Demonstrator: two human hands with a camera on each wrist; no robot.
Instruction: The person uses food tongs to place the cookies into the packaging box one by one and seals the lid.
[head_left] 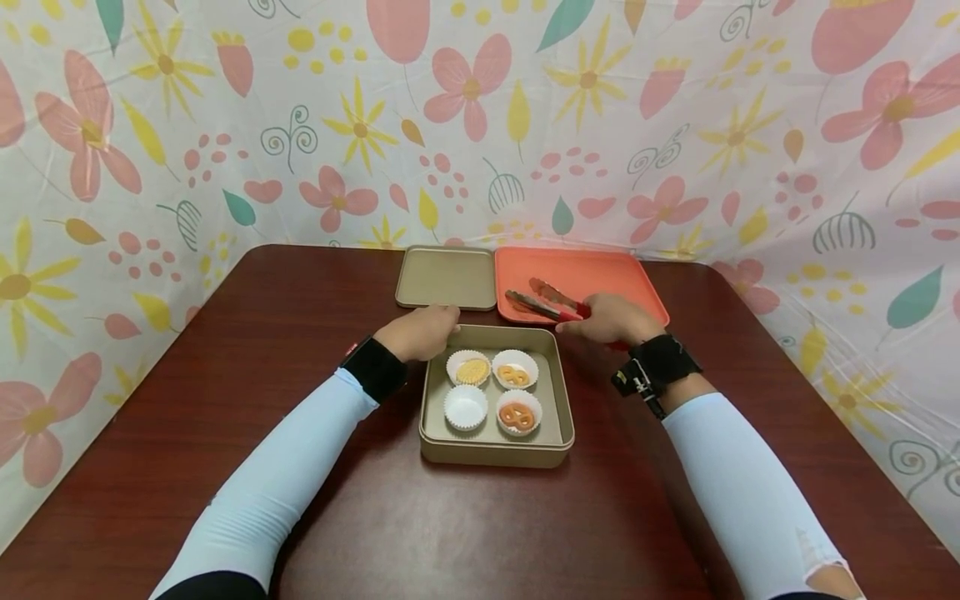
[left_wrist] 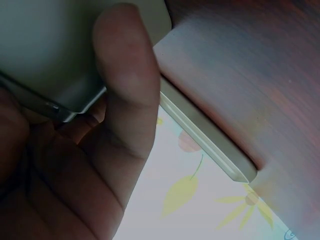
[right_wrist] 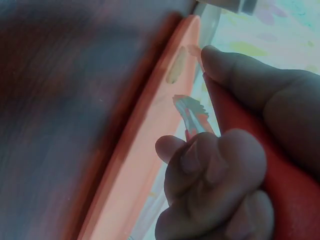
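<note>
A gold rectangular tin [head_left: 495,455] stands before me with several white paper cups inside. One cup carries a round yellow cracker [head_left: 472,372], another small light pretzels [head_left: 513,376], another a browner pretzel [head_left: 517,417]. The front-left paper cup [head_left: 465,408] has nothing in it. My left hand [head_left: 422,333] grips the tin's far-left corner; its thumb [left_wrist: 130,75] shows against the tin in the left wrist view. With my right hand [head_left: 611,318] I hold red-handled tongs [head_left: 531,305], their tips spread over the orange tray. A pale, elongated piece [right_wrist: 176,65] lies on that tray in the right wrist view.
Behind the tin, the flat gold lid [head_left: 446,277] lies beside the orange tray [head_left: 600,271] at the far table edge. Dark brown wooden table [head_left: 315,500] surrounds the tin. A flower-printed curtain [head_left: 465,167] hangs right behind the table and along its sides.
</note>
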